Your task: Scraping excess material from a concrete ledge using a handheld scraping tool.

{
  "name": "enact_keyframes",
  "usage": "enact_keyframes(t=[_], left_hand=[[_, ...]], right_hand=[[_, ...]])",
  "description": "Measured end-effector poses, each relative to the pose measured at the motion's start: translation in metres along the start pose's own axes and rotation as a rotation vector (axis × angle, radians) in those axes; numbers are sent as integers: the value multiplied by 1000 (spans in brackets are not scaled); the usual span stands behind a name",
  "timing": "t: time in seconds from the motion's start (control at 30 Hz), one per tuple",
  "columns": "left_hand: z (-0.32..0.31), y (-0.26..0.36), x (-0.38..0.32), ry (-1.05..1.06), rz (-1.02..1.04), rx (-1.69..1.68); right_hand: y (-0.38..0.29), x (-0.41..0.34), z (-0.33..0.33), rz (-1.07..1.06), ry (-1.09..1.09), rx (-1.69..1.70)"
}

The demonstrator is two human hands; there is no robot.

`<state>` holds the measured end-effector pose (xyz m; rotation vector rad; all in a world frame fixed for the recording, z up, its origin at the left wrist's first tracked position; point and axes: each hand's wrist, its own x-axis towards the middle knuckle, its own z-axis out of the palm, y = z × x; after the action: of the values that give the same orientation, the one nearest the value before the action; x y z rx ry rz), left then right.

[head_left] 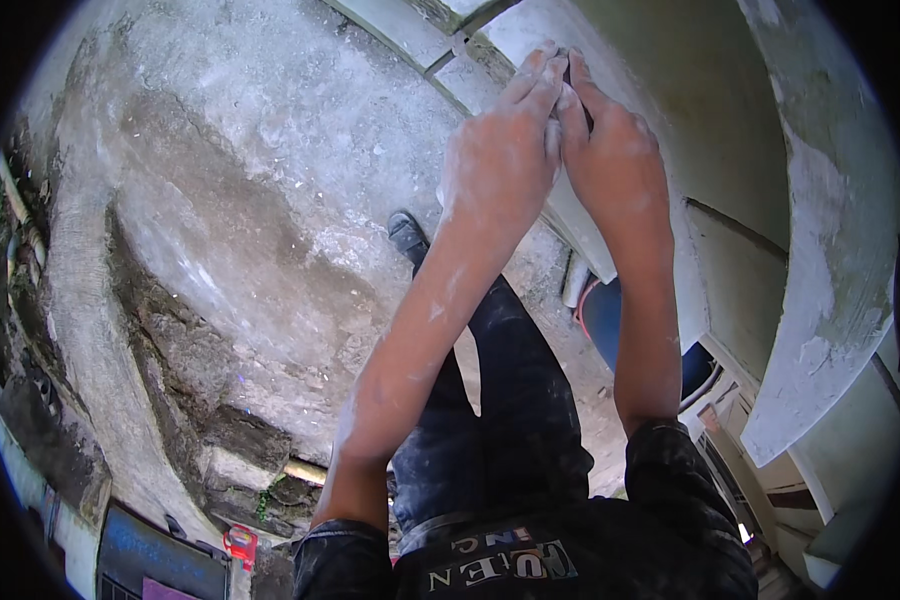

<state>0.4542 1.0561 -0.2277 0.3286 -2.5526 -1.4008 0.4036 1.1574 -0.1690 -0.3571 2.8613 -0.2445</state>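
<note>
Both my hands are close together near the top of the view, dusted with white powder. My left hand (pixel 506 142) has its fingers bent, their tips meeting those of my right hand (pixel 611 142). Something small and dark shows between the fingertips, too hidden to name or to tell which hand holds it. Beneath and beyond the hands runs a pale, dusty ledge (pixel 525 30). Beside it stands a greenish wall panel (pixel 690 90).
A dusty concrete floor (pixel 270 150) spreads out to the left. A blue container with a red rim (pixel 604 322) stands under my right forearm. A curved white-smeared panel (pixel 810 360) is at the right. A red plastic object (pixel 241 546) lies at the lower left, near stone blocks (pixel 244 466).
</note>
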Motion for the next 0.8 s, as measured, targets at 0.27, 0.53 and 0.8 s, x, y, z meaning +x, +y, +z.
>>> enact_keyframes(t=[0.27, 0.53, 0.8], left_hand=[[-2, 16, -11, -78, -110, 12], [-7, 18, -18, -150, -92, 21], [3, 3, 6, 23, 72, 75]], right_hand=[[2, -6, -10, 8, -105, -41], [4, -8, -6, 7, -89, -80], [20, 21, -3, -173, 62, 51]])
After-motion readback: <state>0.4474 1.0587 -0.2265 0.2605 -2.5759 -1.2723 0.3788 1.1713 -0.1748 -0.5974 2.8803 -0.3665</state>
